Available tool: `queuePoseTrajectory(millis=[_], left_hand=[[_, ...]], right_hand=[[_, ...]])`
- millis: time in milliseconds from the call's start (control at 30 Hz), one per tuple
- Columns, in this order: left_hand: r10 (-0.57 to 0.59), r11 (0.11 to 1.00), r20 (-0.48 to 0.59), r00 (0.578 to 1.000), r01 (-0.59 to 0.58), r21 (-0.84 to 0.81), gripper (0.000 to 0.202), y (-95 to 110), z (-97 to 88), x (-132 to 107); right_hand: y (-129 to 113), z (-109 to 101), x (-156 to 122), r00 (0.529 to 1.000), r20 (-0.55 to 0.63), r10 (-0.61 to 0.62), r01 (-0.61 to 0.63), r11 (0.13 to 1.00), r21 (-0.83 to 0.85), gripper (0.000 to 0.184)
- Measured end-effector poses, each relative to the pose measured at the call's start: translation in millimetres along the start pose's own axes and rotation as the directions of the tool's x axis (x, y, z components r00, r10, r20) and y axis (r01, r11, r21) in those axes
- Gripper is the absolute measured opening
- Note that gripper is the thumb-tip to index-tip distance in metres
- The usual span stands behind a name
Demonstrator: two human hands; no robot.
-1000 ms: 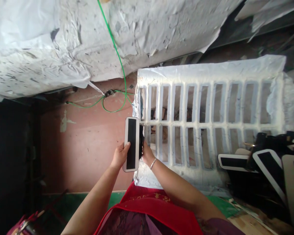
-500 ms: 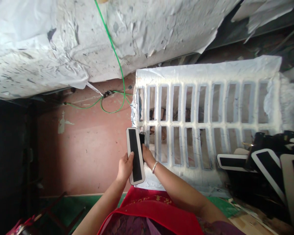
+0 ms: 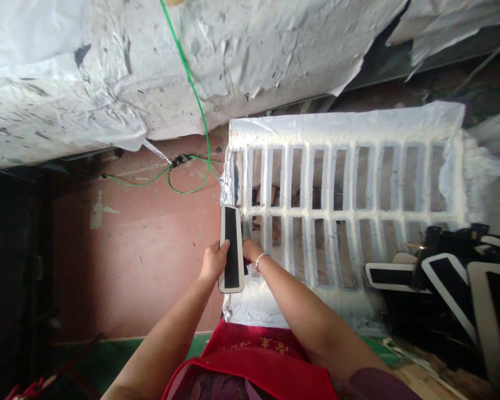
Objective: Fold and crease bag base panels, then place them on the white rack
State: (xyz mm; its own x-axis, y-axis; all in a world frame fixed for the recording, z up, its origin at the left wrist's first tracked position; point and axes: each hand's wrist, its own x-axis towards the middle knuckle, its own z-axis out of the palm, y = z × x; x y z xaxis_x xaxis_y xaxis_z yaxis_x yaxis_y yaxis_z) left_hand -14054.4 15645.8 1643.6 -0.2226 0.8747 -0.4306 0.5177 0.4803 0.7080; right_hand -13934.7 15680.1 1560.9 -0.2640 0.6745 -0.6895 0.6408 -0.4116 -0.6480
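I hold a long flat panel (image 3: pixel 231 248), black in the middle with a white rim, upright over the left end of a white-coated slotted rack (image 3: pixel 345 208). My left hand (image 3: pixel 213 261) grips the panel's left edge, thumb on its face. My right hand (image 3: pixel 250 250), with a bracelet at the wrist, is closed on the panel's right side, its fingers mostly hidden behind the panel. The panel's lower end is just above the rack's near edge.
Several similar black-and-white panels (image 3: pixel 441 278) lie piled at the right of the rack. A green wire (image 3: pixel 191 94) runs down across crumpled white sheeting (image 3: pixel 150 72) to the reddish floor (image 3: pixel 141 250). A red apron (image 3: pixel 258 361) is below my arms.
The panel has tipped from leaning left to nearly upright and shifted slightly up and toward the rack's left end. Both hands kept their grip.
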Motion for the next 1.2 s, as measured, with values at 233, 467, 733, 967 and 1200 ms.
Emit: queuePoseTrajectory(millis=[233,467,733,967,1200], left_hand=[[-0.018,1.0,-0.037,0.999,0.018,-0.013,0.034,-4.5,7.2,1.7],[-0.105,0.991,-0.054,0.993,0.1,-0.083,0.036,-14.7,26.2,-4.1],[-0.057,0.995,0.02,0.998,0.059,-0.081,0.03,13.0,51.0,7.1],[-0.061,0.998,-0.104,0.993,0.058,-0.027,0.033,-17.6,35.6,-31.1],[0.159,0.959,-0.052,0.986,-0.142,0.244,0.028,-14.4,-4.2,-31.3]], right_hand=[[18.6,2.8,-51.7,0.98,-0.126,-0.153,0.155,0.988,0.008,0.041],[52.6,33.9,-98.1,0.922,-0.052,-0.384,0.388,0.907,0.164,0.059],[53.4,37.8,-54.8,0.949,-0.212,-0.232,0.28,0.931,0.236,0.021],[77.5,19.8,-59.3,0.948,-0.15,-0.279,0.305,0.932,0.195,0.033],[40.4,17.0,-28.2,0.936,-0.342,-0.087,0.168,0.962,0.216,0.04]])
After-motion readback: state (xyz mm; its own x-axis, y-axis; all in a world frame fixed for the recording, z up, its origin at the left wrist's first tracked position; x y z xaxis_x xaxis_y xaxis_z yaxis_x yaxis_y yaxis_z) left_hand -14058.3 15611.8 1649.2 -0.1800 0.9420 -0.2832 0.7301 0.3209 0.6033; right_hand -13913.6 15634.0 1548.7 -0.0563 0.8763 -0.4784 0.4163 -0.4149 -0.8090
